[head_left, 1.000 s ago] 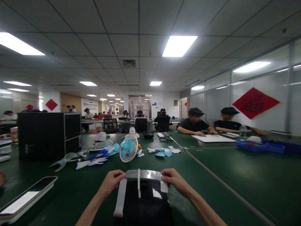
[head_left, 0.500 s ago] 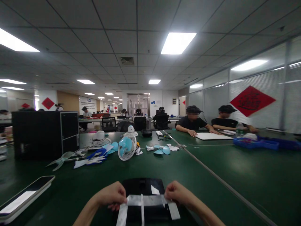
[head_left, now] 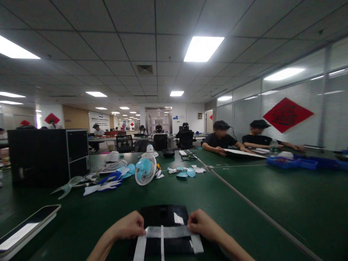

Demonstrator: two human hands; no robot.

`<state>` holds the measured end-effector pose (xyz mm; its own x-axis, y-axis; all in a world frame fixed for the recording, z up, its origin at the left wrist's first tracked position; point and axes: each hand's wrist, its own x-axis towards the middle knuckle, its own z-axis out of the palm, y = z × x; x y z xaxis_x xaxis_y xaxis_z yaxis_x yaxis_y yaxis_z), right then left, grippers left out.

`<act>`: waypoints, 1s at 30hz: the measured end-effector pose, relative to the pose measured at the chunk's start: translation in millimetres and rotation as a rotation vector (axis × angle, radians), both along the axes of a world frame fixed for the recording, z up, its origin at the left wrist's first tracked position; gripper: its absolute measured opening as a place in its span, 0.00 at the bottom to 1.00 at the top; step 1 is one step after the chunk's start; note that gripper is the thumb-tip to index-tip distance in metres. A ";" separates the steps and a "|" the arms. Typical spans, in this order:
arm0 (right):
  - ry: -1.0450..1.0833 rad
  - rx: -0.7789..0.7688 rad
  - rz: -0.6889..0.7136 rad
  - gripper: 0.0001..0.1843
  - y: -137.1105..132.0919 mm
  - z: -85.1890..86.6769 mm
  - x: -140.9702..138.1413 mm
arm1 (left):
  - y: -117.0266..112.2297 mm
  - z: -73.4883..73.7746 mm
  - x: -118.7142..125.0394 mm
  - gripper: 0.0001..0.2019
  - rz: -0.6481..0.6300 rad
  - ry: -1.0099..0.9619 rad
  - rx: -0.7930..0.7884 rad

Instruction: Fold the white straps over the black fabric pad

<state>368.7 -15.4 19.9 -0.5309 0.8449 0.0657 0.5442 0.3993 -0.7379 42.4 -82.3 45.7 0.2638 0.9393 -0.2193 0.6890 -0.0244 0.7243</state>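
A black flat fabric piece point(head_left: 165, 217) with white straps lies on the green table point(head_left: 244, 217) right in front of me. A horizontal white strap point(head_left: 174, 232) is stretched across it, with more white strips hanging down from it. My left hand point(head_left: 129, 226) pinches the strap's left end, fingers closed. My right hand point(head_left: 202, 226) pinches its right end, fingers closed. Both hands sit low over the near half of the black piece.
A phone point(head_left: 24, 228) lies at the left edge. Farther back are a small blue fan point(head_left: 145, 170), fan parts, gloves point(head_left: 104, 183) and a black computer case point(head_left: 49, 156). Two people sit at the right with a white sheet point(head_left: 244, 153) and blue trays point(head_left: 290, 162).
Both hands brought the white strap toward me, from the far edge of the black piece down onto its near part. The view tilted slightly upward.
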 end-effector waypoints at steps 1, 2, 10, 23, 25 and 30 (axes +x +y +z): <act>0.001 0.007 -0.001 0.08 -1.9 1.8 -0.5 | -0.4 0.2 0.6 0.12 0.003 0.008 0.004; -0.002 0.017 -0.004 0.08 -3.6 3.6 -1.0 | -0.7 0.5 1.3 0.11 0.006 0.015 0.010; -0.049 0.075 -0.037 0.08 -8.7 7.5 -1.2 | 0.9 -1.0 2.4 0.08 0.026 0.125 0.093; -0.113 0.150 -0.069 0.07 -10.2 6.7 -1.7 | -15.8 6.9 35.1 0.21 -0.290 0.148 0.364; -0.123 0.142 -0.063 0.07 -10.3 8.9 -1.3 | -15.9 6.5 35.8 0.20 -0.297 0.171 0.362; -0.091 0.328 -0.083 0.06 -21.9 22.4 -4.1 | -11.9 1.5 32.7 0.19 -0.284 0.181 0.355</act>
<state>364.5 -37.3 42.3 -0.4770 0.8273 0.2969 0.6426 0.5587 -0.5244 75.1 -94.2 47.3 0.5080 0.8606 0.0359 0.7330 -0.4539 0.5066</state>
